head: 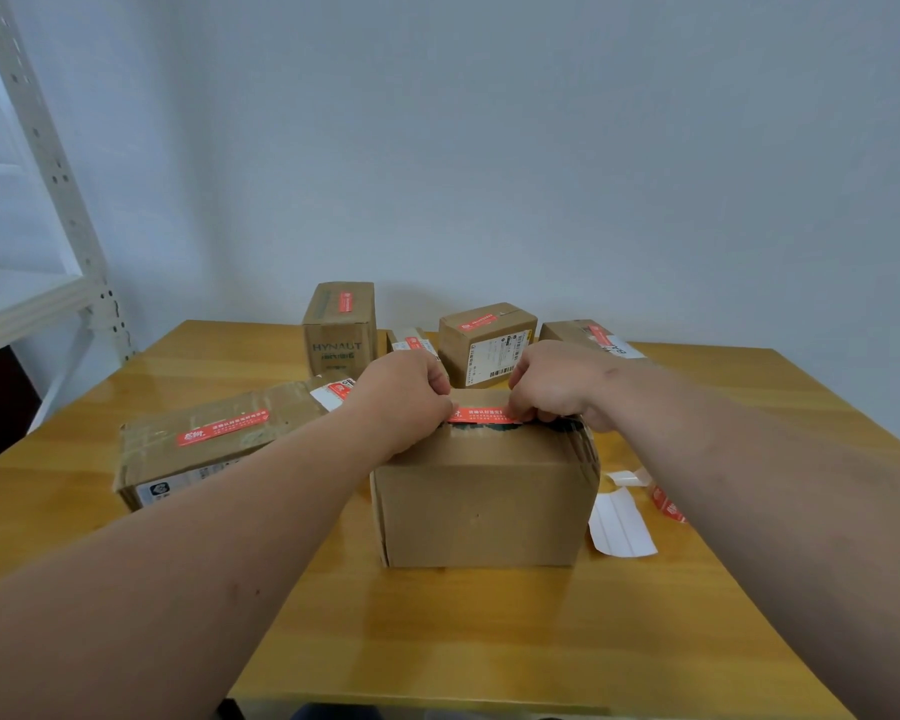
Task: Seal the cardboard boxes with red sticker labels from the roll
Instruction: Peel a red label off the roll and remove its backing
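While the cardboard box (481, 498) stands at the middle of the counter (489, 641), the left hand (404, 400) and right hand (557, 384) each pinch an end of the red sticker label (481, 414) stretched across its top.

I see two bare forearms entering from the lower frame edge, both without sleeves, gloves, watch or rings. The left hand (404, 394) and right hand (557, 387) are uncovered. Small marks show on the left forearm. A strip of dark fabric sits at bottom centre.
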A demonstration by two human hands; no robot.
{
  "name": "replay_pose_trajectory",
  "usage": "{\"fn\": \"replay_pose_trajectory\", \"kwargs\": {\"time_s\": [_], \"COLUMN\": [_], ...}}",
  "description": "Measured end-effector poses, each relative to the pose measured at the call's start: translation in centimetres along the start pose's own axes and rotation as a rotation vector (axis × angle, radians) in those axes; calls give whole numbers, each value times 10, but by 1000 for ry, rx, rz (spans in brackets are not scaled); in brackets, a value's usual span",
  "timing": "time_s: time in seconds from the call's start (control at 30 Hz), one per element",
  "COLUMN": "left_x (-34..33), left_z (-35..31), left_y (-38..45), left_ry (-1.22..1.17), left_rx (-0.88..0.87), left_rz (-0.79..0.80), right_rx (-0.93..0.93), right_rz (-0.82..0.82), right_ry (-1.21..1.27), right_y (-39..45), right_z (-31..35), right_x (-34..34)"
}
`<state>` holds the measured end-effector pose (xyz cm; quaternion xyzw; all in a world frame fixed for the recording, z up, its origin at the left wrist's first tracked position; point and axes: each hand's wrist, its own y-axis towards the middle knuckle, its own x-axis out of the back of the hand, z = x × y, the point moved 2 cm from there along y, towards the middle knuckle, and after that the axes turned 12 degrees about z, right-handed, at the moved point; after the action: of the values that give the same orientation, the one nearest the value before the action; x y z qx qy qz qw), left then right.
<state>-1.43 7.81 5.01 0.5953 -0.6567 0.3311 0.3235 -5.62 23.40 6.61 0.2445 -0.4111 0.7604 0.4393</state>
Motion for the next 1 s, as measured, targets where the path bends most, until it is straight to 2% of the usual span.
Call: {"fn": "replay_pose_trajectory", "kwargs": {"time_s": [0.77, 0.87, 1.0], "left_x": [-1, 0, 0], "left_z": [3, 11, 23], "left_y": [3, 6, 8], "left_ry": [171, 83, -165], "left_rx": [-25, 1, 34], "left_rz": [-20, -28, -29], "right_rx": [21, 44, 62], "right_rz": [-20, -47, -68], "right_ry": [-31, -46, -12], "right_y": [-9, -11, -11], "right_z": [-2, -3, -7], "right_x": [2, 3, 2]}}
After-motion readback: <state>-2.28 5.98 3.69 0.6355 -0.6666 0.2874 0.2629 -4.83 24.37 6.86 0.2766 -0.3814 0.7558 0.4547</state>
